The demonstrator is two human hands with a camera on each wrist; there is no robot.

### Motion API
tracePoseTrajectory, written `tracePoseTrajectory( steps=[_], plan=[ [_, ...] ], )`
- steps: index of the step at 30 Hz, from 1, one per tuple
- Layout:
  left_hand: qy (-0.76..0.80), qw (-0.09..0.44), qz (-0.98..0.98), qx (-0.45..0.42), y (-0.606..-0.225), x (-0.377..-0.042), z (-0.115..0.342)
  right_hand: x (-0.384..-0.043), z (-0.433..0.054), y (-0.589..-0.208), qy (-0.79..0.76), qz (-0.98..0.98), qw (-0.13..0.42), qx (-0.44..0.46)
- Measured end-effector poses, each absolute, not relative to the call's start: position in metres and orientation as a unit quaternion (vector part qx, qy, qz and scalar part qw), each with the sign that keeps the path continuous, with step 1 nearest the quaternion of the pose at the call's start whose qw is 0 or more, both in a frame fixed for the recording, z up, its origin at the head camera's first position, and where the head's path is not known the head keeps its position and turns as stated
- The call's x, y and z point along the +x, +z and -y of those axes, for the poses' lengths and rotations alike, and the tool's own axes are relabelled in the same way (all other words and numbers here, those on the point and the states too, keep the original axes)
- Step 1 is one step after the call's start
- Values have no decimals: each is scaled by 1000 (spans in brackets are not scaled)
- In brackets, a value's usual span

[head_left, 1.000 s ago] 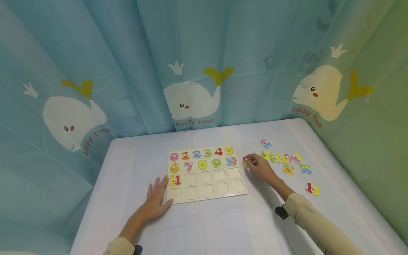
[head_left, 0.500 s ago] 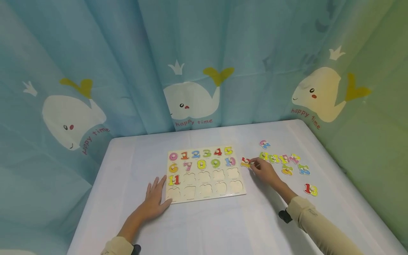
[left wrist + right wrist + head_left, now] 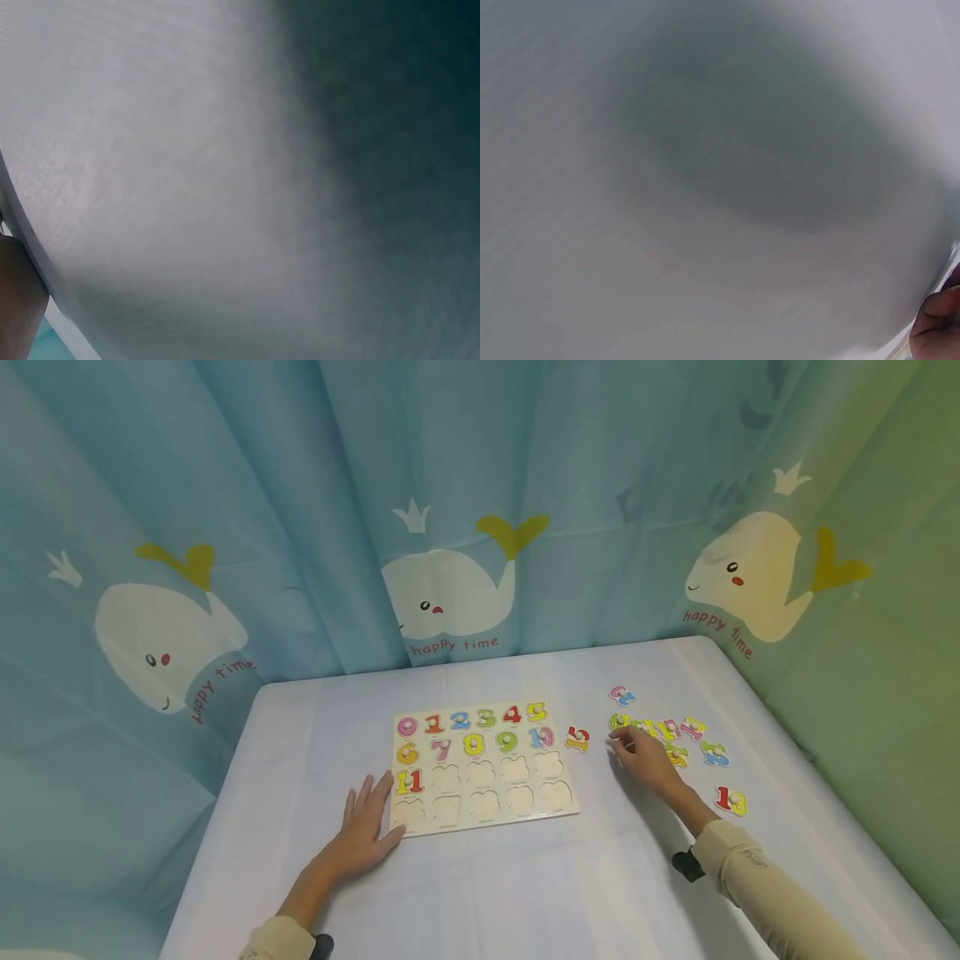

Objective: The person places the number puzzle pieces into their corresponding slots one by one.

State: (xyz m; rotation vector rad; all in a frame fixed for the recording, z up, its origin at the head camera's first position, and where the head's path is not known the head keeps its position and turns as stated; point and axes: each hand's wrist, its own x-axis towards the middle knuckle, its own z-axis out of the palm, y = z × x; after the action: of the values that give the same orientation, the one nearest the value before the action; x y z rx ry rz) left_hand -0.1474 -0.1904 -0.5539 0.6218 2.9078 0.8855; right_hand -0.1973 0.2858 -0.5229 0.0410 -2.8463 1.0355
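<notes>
A wooden number puzzle board (image 3: 465,793) lies on the table, its pieces 0 to 11 seated and the lower recesses bare. My left hand (image 3: 363,828) rests at its left edge with fingers spread, the thumb at the lower left corner. Just off the board's right side lies a red-and-yellow number piece (image 3: 577,739). To the right of that piece is my right hand (image 3: 648,764), fingers loosely bent, with nothing visible in them. It partly hides a cluster of pieces, among them a green one (image 3: 619,722). Both wrist views show mostly blurred cloth; fingers (image 3: 936,322) appear at the right wrist view's corner.
Loose number pieces lie to the right: a pink-and-blue one (image 3: 622,696) at the back, a blue-and-green one (image 3: 716,754), and a red-and-yellow 13 (image 3: 731,801) nearer. A white cloth covers the table (image 3: 480,893). Whale-print curtains (image 3: 465,460) hang behind and at the sides.
My right hand has let go of the red-and-yellow number piece beside the board and moved right, toward the cluster. The left hand stays at the board's edge.
</notes>
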Motion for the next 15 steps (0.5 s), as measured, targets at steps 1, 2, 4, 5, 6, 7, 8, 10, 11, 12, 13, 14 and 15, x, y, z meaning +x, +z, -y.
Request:
tracePoseTrajectory(
  steps=[1, 2, 4, 5, 6, 7, 8, 10, 11, 12, 13, 14, 15],
  plan=[
    [285, 19, -937, 202, -555, -147, 190, -196, -289, -523, 338, 939, 55, 15],
    [286, 17, -936, 204, -555, -147, 190, -194, -293, -522, 337, 940, 52, 15],
    [286, 13, -935, 207, -556, -147, 190, -192, -302, -520, 331, 942, 51, 17],
    [285, 10, -935, 209, -556, -147, 190, -191, -307, -519, 330, 942, 51, 18],
    [286, 6, -935, 210, -556, -147, 190, -190, -312, -517, 330, 942, 53, 19],
    [288, 3, -934, 210, -555, -147, 190, -189, -318, -514, 329, 942, 56, 19],
    [290, -1, -933, 212, -555, -148, 190, -188, -323, -512, 328, 942, 61, 17],
    [288, -3, -934, 210, -554, -149, 191, -185, -335, -508, 326, 942, 75, 12],
    [287, -2, -935, 209, -553, -149, 190, -183, -341, -506, 326, 942, 80, 8],
    [286, 0, -935, 209, -553, -149, 190, -181, -347, -504, 324, 942, 88, 3],
    [284, 4, -936, 208, -552, -149, 190, -178, -354, -503, 319, 943, 95, -4],
    [282, 8, -936, 209, -552, -149, 190, -175, -360, -502, 312, 944, 101, -11],
    [279, 13, -937, 208, -552, -149, 190, -172, -367, -500, 306, 946, 106, -21]
  ],
)
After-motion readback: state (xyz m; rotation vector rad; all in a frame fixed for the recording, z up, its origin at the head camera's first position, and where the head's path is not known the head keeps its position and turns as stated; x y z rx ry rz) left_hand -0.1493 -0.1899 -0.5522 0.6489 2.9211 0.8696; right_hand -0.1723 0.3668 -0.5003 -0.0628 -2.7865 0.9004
